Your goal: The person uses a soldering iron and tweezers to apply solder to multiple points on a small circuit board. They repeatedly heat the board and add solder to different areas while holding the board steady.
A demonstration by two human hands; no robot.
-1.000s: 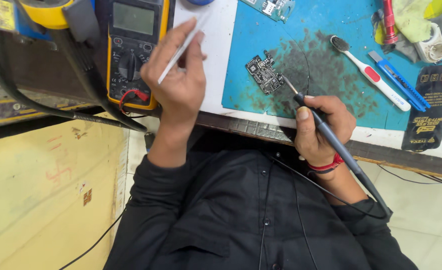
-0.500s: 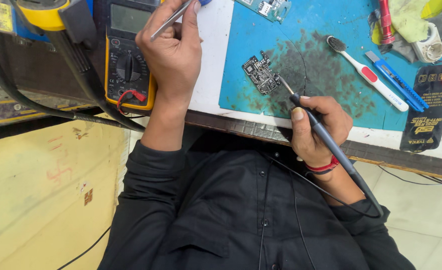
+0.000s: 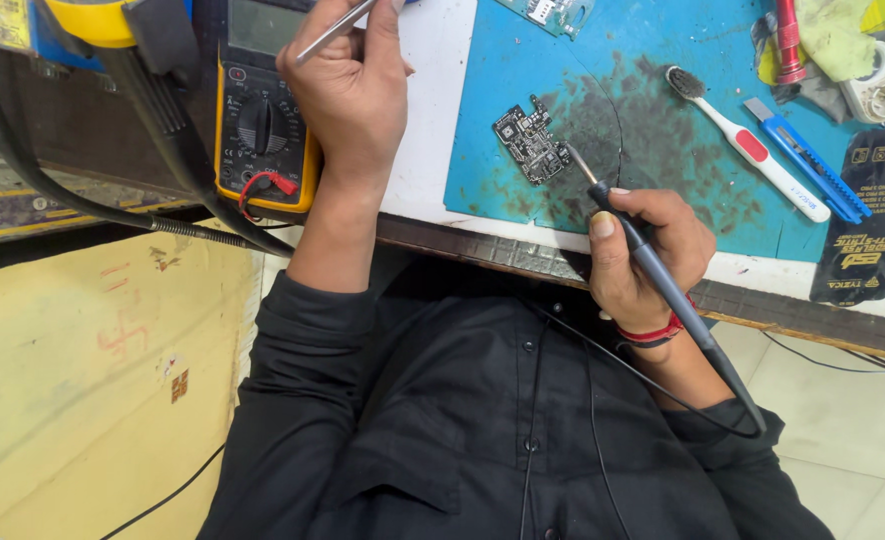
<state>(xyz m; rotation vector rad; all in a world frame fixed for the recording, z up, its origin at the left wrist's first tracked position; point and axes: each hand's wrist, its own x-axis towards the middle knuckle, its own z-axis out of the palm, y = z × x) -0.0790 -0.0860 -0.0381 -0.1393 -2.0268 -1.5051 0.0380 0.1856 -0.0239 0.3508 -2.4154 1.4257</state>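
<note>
Lying just beyond right-hand fingers [image 3: 631,215]: circuit board [image 3: 531,140].

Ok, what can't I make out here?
Head view:
- thin metal tweezers in the left hand: tips cut off by the top edge.
- black soldering iron in the right hand: whether its tip touches the small dark circuit board is too fine to tell.
- yellow multimeter: screen cut by top edge.

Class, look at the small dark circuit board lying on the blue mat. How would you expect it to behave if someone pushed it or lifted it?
The circuit board is thin and flat, so probably light and stiff. Lying flat on the blue mat, it would likely slide rather than roll or tip. Its many tiny parts suggest it is fragile.
</note>
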